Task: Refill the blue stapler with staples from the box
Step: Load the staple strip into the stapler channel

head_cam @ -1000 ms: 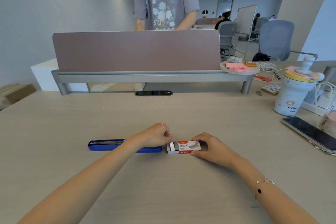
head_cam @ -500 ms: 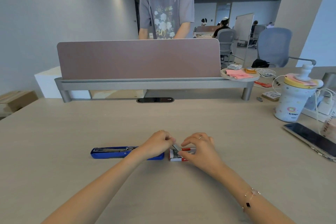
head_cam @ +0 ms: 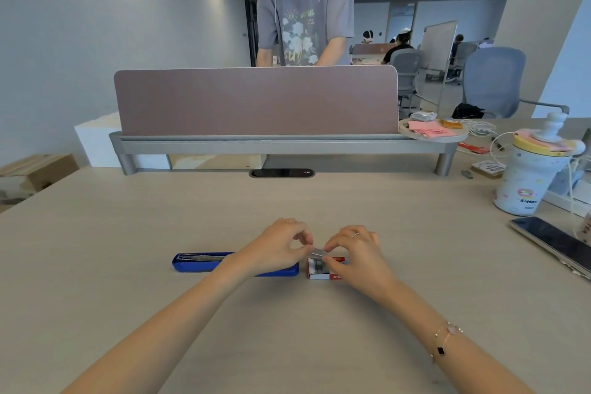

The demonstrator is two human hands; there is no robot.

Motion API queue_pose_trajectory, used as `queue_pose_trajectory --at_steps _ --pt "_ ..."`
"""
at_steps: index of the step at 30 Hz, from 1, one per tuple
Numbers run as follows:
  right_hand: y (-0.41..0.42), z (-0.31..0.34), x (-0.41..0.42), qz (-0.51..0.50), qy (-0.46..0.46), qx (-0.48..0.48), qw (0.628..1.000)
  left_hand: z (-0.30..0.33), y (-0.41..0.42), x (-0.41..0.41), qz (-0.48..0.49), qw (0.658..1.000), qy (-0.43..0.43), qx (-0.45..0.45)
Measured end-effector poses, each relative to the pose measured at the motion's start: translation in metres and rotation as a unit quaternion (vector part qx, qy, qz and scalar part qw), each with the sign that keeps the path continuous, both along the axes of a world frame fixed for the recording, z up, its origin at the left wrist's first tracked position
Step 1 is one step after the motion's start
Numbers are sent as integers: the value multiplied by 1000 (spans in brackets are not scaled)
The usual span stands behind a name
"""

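Observation:
The blue stapler (head_cam: pixel 198 262) lies flat and open along the desk, its metal staple channel facing up; my left wrist hides its right part. Just right of it sits the small red and white staple box (head_cam: pixel 316 269), open at its left end. Above the box a grey strip of staples (head_cam: pixel 317 253) is pinched between the fingertips of my left hand (head_cam: pixel 281 246) and my right hand (head_cam: pixel 355 253). My right palm covers most of the box.
A mauve divider on a grey rail (head_cam: pixel 256 102) crosses the desk behind. At the right stand a white cup with a yellow lid (head_cam: pixel 531 179) and a phone (head_cam: pixel 556 243). A person wearing a headset (head_cam: pixel 303 9) stands beyond the divider.
My right hand left the side of the box and rose over it. Both hands now pinch a staple strip lifted out of the box's open end.

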State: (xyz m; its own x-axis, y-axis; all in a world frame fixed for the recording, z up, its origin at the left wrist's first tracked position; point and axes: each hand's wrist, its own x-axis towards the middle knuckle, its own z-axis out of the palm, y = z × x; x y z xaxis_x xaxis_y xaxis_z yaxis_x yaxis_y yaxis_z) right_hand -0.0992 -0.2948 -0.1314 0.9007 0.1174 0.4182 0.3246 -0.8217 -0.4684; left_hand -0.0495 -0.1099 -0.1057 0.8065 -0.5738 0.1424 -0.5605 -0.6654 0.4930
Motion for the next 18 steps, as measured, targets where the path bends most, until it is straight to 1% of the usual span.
queue_pose_trajectory --at_steps 3,7,12,16,18 --pt "4 4 3 7 -9 -11 1000 7 9 -1 -20 999 -35 30" --pt "14 11 7 28 -13 -24 999 15 22 -1 -13 996 -71 61" --pt "33 16 15 47 -21 -48 998 22 39 0 5 995 -67 76" --pt "46 16 21 52 -7 -53 997 20 51 2 13 994 -61 85" --pt "52 15 22 52 7 -49 997 17 57 3 14 996 -42 83"
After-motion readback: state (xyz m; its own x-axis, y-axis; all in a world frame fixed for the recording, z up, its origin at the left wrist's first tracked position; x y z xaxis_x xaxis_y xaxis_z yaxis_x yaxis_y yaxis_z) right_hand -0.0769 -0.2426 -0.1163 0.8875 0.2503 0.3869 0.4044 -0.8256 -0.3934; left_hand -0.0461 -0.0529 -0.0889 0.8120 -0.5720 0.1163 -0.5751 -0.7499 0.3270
